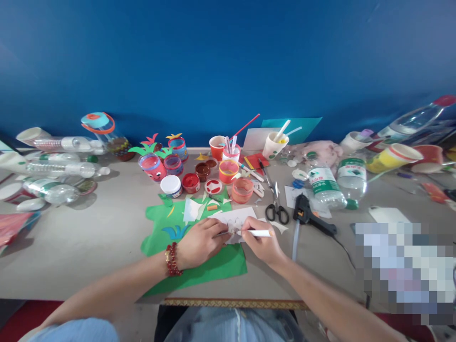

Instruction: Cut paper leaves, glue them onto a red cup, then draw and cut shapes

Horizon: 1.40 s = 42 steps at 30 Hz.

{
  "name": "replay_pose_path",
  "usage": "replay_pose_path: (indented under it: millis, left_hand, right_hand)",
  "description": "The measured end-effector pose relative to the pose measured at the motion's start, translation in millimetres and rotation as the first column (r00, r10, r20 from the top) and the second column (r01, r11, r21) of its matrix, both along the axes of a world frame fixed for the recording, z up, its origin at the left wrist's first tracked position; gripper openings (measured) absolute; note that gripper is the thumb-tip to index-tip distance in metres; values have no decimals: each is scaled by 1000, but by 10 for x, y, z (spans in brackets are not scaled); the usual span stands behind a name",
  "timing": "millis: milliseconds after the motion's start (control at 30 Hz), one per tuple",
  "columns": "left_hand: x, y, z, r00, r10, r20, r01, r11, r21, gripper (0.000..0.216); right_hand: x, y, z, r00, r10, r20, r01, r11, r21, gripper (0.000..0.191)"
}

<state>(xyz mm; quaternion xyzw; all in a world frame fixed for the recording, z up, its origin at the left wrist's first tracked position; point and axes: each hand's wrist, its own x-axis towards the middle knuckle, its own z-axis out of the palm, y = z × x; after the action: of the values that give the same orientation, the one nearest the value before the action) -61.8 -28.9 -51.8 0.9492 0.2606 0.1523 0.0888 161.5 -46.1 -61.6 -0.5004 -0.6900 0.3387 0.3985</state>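
Observation:
My right hand (265,242) pinches a white marker (260,233) with an orange end, its tip down at a white sheet of paper (245,214) that bears small dark drawn lines. My left hand (203,242), a red bead bracelet on its wrist, holds the sheet's left side down with fingers curled together. Beneath lies a large green paper sheet (228,263). A blue paper leaf cutout (176,232) shows beside my left hand, and white paper scraps (191,210) are just above it. Black scissors (277,212) lie beyond my right hand.
A black glue gun (306,211) with its cord lies at right, near plastic bottles (325,186). Open paint jars (191,182), decorated cups (152,166) and a white cup (275,144) stand behind. More bottles (52,189) lie at left. A blue wall (228,66) closes the back.

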Motion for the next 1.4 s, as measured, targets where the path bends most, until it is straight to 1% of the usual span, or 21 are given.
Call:
replay_pose_path:
  millis: [100, 233, 467, 667, 1100, 1400]
  left_hand:
    - [-5, -4, 3, 1000, 1, 6, -1, 1000, 4, 24]
    - [1, -5, 9, 1000, -4, -1, 4, 1000, 6, 24]
    - [8, -1, 26, 1000, -3, -3, 3, 1000, 7, 24]
    - [2, -3, 8, 1000, -5, 2, 5, 1000, 10, 24]
    - [5, -2, 7, 1000, -3, 3, 2, 1000, 15, 23]
    - [0, 5, 4, 1000, -8, -2, 8, 1000, 8, 25]
  right_hand:
    - [-4, -7, 20, 1000, -14, -19, 14, 1000, 1, 18]
    - [-16, -7, 41, 1000, 16, -5, -16, 1000, -6, 18]
    - [-18, 8, 8, 999, 12, 48, -12, 1000, -7, 16]
    - [-19, 0, 17, 1000, 20, 20, -20, 1000, -6, 16]
    - [-17, 5, 3, 999, 20, 35, -20, 1000, 23, 17]
    - [-11, 7, -13, 999, 18, 47, -19, 1000, 16, 17]
